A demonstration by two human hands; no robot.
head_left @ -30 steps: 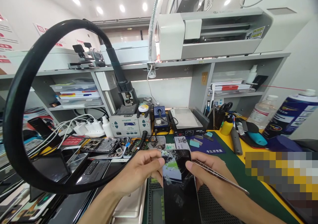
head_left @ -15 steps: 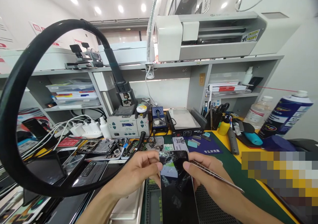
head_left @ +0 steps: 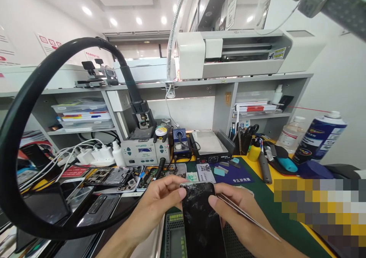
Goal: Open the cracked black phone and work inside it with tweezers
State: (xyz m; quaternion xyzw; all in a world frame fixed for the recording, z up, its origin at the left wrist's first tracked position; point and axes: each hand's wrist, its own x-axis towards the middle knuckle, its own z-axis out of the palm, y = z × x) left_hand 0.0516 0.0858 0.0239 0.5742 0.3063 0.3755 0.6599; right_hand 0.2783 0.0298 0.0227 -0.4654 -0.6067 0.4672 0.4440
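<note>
A smartphone with a cracked black screen is held upright between my hands, its top edge facing away from me. My left hand grips the upper left edge, thumb on the glass. On the upper right edge is my right hand, its thumb also on the screen. A thin metal tool like tweezers is tucked in the right hand and points back along the forearm. Under the phone lies a dark perforated work mat, partly hidden by it.
To the left, a thick black hose arcs from the rework station past several phones and opened phone parts. A flat heating plate stands behind. On the right are a spray can and a grey-handled tool.
The view has tilted up slightly, so the bench sits lower. The phone has tipped a little, and the bright reflection on its cracked screen has gone. Both hands keep their hold.
</note>
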